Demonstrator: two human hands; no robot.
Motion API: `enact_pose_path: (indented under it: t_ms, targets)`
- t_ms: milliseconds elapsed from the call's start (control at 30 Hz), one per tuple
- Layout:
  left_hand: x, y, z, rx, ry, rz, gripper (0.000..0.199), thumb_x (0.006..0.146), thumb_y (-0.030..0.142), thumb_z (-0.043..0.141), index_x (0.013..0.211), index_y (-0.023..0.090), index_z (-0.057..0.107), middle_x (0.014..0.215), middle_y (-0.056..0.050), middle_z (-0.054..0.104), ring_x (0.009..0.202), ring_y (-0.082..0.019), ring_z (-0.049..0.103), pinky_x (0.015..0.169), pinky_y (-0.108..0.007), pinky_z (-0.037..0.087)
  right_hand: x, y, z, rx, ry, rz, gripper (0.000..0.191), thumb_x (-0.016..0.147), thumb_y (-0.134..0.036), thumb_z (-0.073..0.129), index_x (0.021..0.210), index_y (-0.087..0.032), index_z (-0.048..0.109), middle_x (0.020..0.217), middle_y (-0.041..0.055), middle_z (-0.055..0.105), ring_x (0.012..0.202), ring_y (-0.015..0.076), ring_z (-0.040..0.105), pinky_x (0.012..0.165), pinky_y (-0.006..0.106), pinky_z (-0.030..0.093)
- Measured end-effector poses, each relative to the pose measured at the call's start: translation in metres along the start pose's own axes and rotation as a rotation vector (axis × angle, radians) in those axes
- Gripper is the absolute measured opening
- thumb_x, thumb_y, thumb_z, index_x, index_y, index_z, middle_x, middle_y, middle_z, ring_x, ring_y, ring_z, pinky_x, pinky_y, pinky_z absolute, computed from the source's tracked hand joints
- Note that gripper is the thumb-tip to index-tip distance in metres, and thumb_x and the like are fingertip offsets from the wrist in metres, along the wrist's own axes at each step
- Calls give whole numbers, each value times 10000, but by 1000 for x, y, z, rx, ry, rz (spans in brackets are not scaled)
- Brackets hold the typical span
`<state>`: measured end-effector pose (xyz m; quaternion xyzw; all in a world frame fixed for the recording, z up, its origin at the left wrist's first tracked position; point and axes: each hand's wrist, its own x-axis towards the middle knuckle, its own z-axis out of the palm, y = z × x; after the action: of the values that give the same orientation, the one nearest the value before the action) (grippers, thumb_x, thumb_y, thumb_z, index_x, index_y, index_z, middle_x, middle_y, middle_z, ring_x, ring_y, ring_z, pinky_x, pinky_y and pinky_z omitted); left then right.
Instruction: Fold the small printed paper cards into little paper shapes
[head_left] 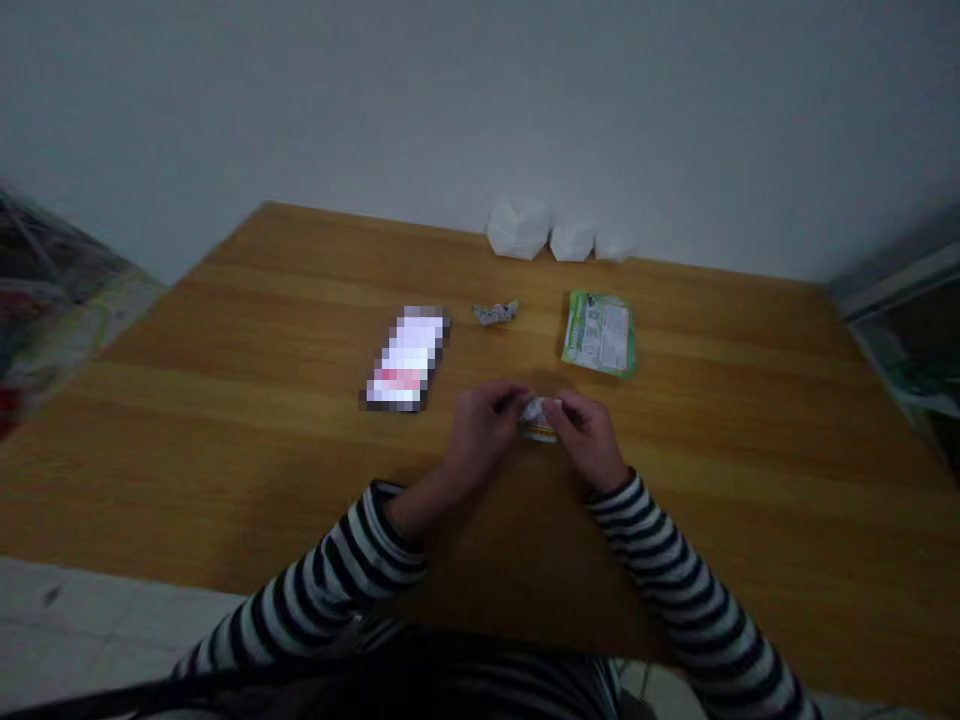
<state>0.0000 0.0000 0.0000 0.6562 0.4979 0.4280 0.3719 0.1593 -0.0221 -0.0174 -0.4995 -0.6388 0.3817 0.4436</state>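
Between my two hands is a small printed wrapper [538, 424], whitish with an orange band; what is inside it, if anything, I cannot make out. My left hand [487, 425] pinches its left edge, fingers closed. From the other side my right hand [589, 435] grips it with the thumb on top. Just beyond the hands lies a crumpled, twisted piece of printed wrapper [495, 313]. A green and white printed packet [600, 333] lies flat past my right hand.
A phone with a lit, blurred screen [407, 355] lies left of my hands on the wooden table [247, 400]. Several white folded paper-like shapes [519, 230] stand at the back edge against the wall [450, 100]. Cluttered things are at the far left and right.
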Motion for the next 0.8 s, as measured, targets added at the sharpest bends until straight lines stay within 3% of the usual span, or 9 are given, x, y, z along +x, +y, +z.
enact_pose_path:
  t_ms: [67, 167, 300, 367, 567, 800]
  targets:
    - [0, -1, -2, 12, 13, -19, 129, 842, 197, 638, 811, 144, 752, 761, -49, 756, 666, -154, 669, 627, -239, 491, 1, -2, 4, -11, 20, -20, 366, 958, -388, 510, 649, -196, 467, 605, -46, 363, 571, 111, 365, 537, 249, 285]
    - [3, -4, -7, 42, -62, -42, 151, 852, 228, 630, 821, 156, 760, 770, -51, 761, 673, -163, 676, 623, -247, 494, 2, -2, 5, -34, 25, -32, 381, 960, -387, 500, 632, -195, 468, 588, -45, 367, 558, 112, 369, 531, 252, 278]
    - [13, -9, -19, 55, -343, -46, 174, 852, 248, 625, 834, 160, 774, 782, -55, 773, 684, -172, 686, 614, -249, 492, 4, 4, 1, -77, -47, -25, 422, 952, -407, 510, 592, -197, 443, 564, -52, 328, 536, 108, 342, 519, 256, 252]
    - [15, -10, -22, 67, -401, -49, 183, 853, 253, 619, 833, 158, 775, 780, -56, 775, 684, -177, 690, 611, -253, 489, 5, 6, 0, -60, -77, -10, 434, 949, -424, 514, 586, -196, 447, 568, -51, 332, 541, 108, 349, 523, 253, 261]
    - [7, -6, -15, 182, -201, 16, 152, 843, 207, 617, 829, 166, 763, 782, -58, 773, 703, -183, 705, 629, -264, 490, 6, 8, 5, 107, -73, 67, 362, 936, -452, 538, 729, -173, 641, 666, 3, 574, 619, 138, 520, 589, 256, 402]
    - [3, -3, -13, 206, -125, 92, 147, 860, 227, 627, 842, 171, 762, 778, -56, 770, 688, -175, 707, 640, -265, 494, 7, 9, 6, 31, -2, 10, 372, 933, -445, 548, 715, -165, 663, 657, 12, 605, 621, 140, 541, 602, 256, 424]
